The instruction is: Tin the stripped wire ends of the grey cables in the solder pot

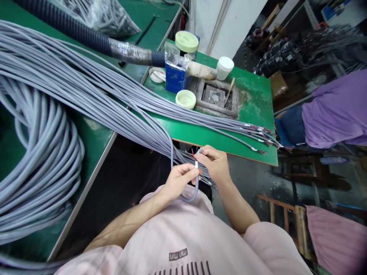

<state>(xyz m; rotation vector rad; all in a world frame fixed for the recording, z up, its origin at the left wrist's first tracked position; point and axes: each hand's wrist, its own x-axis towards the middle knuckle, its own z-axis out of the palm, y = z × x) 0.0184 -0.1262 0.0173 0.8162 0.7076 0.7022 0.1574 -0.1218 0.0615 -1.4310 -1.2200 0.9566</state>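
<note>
Cable [196,183] grey, white-banded, its thin coloured wires [194,154] splayed.

Tub [224,68] behind cable bundle [160,105]

Both forearms reach forward from the lower body, elbows bent, and come together in front of the waist. The left hand [182,179] pinches with thumb and forefinger; the right hand [214,162], just beside it, curls inward, its fingertips seemingly pressed together, though they look small here.
</note>
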